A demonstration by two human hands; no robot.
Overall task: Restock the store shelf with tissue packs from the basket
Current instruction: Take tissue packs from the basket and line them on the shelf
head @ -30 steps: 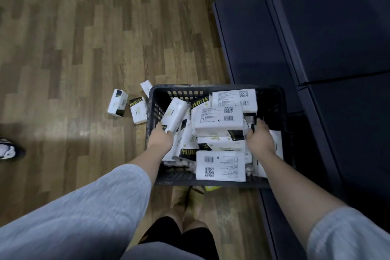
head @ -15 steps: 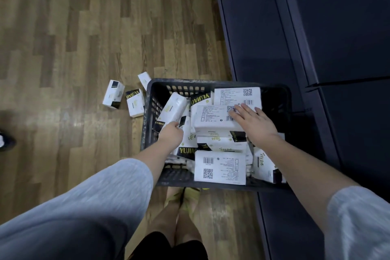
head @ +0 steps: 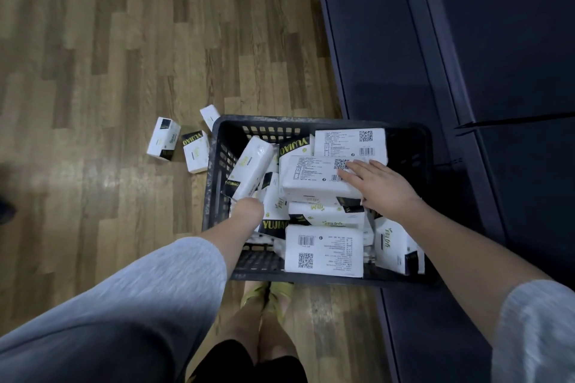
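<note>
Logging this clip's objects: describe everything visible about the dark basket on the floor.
The basket is a dark rectangular crate, plastic by its look, with slotted walls and a perforated bottom. It sits level on the wooden floor, against the dark shelf unit. White tissue packs fill it in a loose jumble. The left hand reaches in among tilted packs; the right hand rests on the top pack. Three loose packs lie outside on the floor.

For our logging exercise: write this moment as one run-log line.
left hand: grips tilted tissue pack | right hand: flat on top tissue pack | basket: full | shelf: bare
</note>
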